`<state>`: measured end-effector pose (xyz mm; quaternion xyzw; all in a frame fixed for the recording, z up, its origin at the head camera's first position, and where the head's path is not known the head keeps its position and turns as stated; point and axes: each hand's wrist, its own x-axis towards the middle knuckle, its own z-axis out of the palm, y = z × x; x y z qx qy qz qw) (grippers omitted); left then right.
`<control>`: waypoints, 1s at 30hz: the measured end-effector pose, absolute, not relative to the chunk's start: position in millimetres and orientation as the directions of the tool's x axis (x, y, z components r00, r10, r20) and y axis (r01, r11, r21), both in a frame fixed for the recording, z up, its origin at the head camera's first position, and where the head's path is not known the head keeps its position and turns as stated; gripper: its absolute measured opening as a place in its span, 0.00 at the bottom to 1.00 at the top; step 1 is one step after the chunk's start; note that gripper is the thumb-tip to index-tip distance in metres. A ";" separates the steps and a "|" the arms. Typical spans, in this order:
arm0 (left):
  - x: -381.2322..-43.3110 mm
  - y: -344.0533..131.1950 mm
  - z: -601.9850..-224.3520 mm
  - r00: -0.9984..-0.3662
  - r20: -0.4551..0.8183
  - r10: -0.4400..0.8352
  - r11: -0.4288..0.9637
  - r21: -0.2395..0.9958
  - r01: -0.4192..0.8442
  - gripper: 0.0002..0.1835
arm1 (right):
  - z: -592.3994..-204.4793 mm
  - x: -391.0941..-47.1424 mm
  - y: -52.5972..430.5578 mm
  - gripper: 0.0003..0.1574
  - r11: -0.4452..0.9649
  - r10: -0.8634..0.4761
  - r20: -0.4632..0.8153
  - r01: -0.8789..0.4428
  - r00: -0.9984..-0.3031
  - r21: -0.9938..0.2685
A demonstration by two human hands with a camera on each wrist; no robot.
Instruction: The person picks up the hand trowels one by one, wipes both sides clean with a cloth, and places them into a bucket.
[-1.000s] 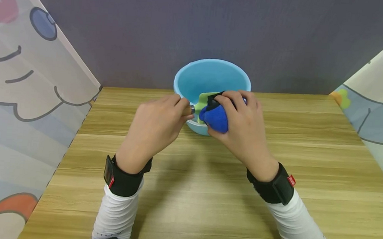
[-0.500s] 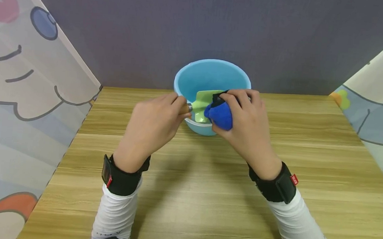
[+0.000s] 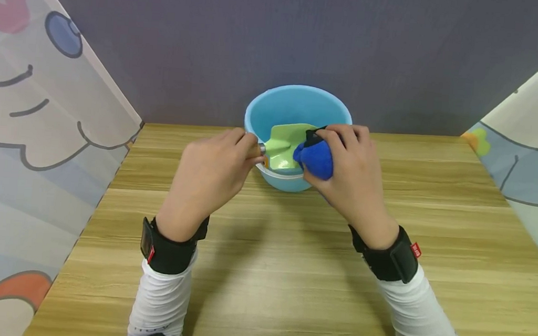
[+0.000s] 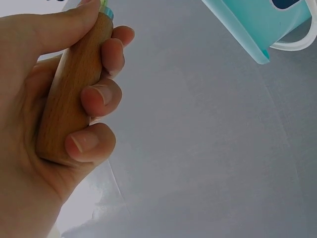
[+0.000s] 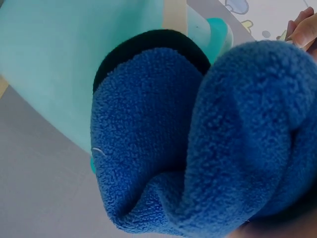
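Note:
A green hand trowel (image 3: 281,147) is held level over the near rim of a light blue bucket (image 3: 297,107). My left hand (image 3: 211,168) grips its wooden handle (image 4: 74,94), fingers and thumb wrapped round it in the left wrist view. My right hand (image 3: 352,180) holds a bunched blue cloth (image 3: 317,158) with black edging at the right side of the blade. Folds of this cloth (image 5: 143,114) fill much of the right wrist view and hide most of the right hand. Whether cloth and blade touch is hard to tell.
The bucket stands at the back of a wood-grain table (image 3: 270,273), close to a dark grey wall (image 3: 203,41). Cartoon-printed panels (image 3: 39,139) flank both sides. A white bucket handle (image 4: 297,44) shows in the left wrist view.
My right hand has shifted right with the cloth, uncovering more of the green blade. My left hand and the trowel have drifted slightly left. The bucket stays in place.

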<state>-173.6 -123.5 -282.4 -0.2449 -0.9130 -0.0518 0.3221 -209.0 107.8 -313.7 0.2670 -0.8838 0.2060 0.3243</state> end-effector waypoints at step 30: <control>-171.6 -128.3 -279.2 -0.693 0.614 0.377 0.891 -0.037 0.452 0.14 | -304.9 -212.3 127.5 0.33 0.773 -0.247 0.657 -0.554 -0.712 -0.310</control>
